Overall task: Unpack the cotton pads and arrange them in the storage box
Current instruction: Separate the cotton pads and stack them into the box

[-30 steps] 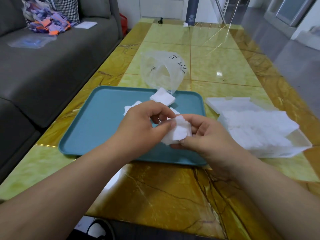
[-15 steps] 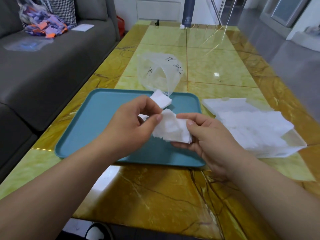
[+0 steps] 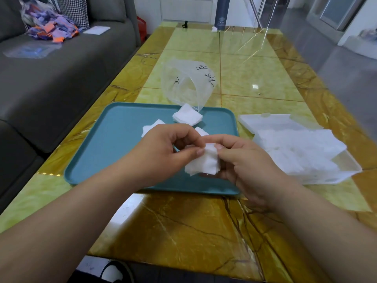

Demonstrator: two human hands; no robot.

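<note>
While both hands meet above the teal tray (image 3: 114,139), the left hand (image 3: 163,154) and right hand (image 3: 244,164) each pinch a small stack of cotton pads (image 3: 205,163) between thumb and fingers; more pads (image 3: 187,117) lie on the tray, and the storage box (image 3: 346,170) sits on the surface just right of it, filled with pads

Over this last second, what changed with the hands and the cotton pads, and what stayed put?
Both hands, left hand and right hand, kept hold of the small stack of cotton pads above the teal tray, only shifting their fingers on it; nothing was let go. The loose pads on the tray, the plastic bag and the filled storage box stayed where they were.
</note>
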